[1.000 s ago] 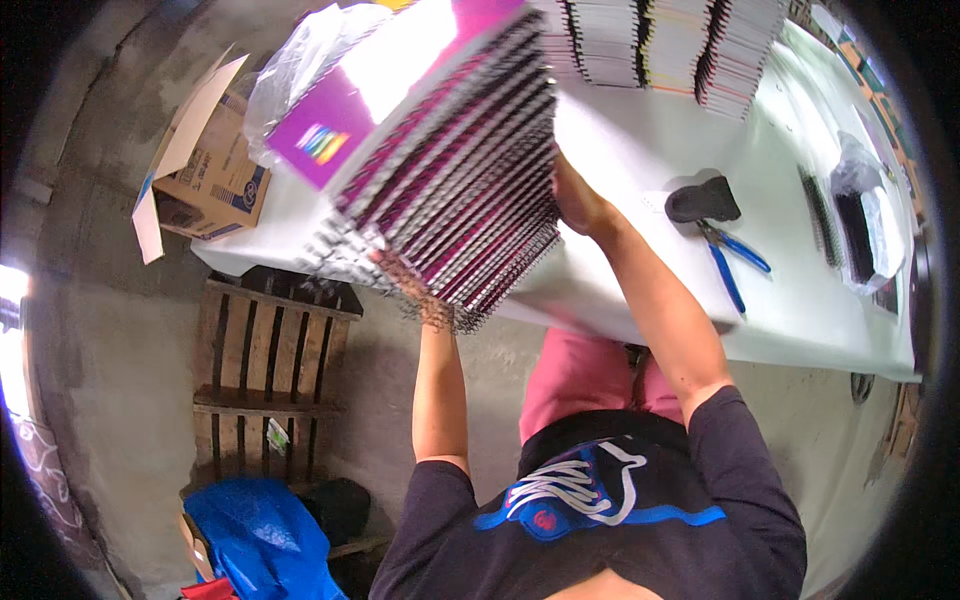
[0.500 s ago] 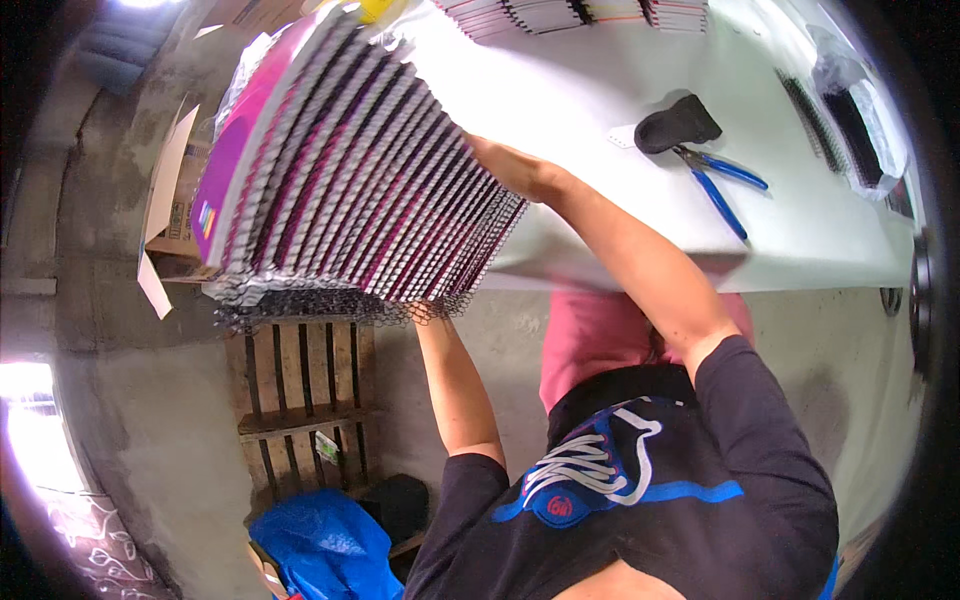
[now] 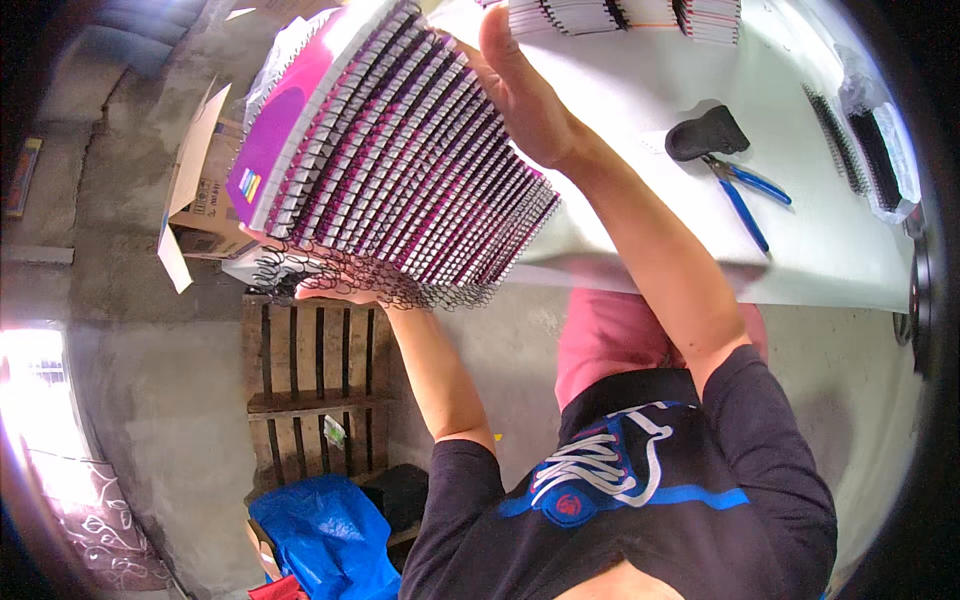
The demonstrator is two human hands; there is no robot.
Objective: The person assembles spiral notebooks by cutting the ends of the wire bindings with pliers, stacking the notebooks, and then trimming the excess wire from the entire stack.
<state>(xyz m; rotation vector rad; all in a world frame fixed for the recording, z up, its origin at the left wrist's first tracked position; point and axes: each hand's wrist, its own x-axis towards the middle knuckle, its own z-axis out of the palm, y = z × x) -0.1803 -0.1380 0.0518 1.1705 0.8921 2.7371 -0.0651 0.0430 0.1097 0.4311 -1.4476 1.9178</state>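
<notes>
A thick stack of spiral notebooks [image 3: 400,150] with purple covers is tilted at the table's left end, its rows of wire binding turned toward me. Loose ends of dark coil stick out along its lower edge. My left hand [image 3: 345,287] is under that edge, partly hidden by the coils, with its fingers spread around the stack's lower left corner. Against the upper right side of the stack lies my right hand [image 3: 530,105], flat, thumb raised and apart; its fingertips are partly hidden behind the notebooks.
On the white table [image 3: 620,210] lie blue-handled pliers [image 3: 745,195] beside a black pouch-like piece [image 3: 708,133]. More bound notebooks [image 3: 640,15] stand at the back. Black coils [image 3: 870,150] in clear plastic are at right. A cardboard box [image 3: 210,195] is at left, a wooden pallet [image 3: 320,400] below.
The stack has tipped back and its bindings face me more. My left hand has slid left along the lower edge. My right hand has moved up, its thumb now lifted off.
</notes>
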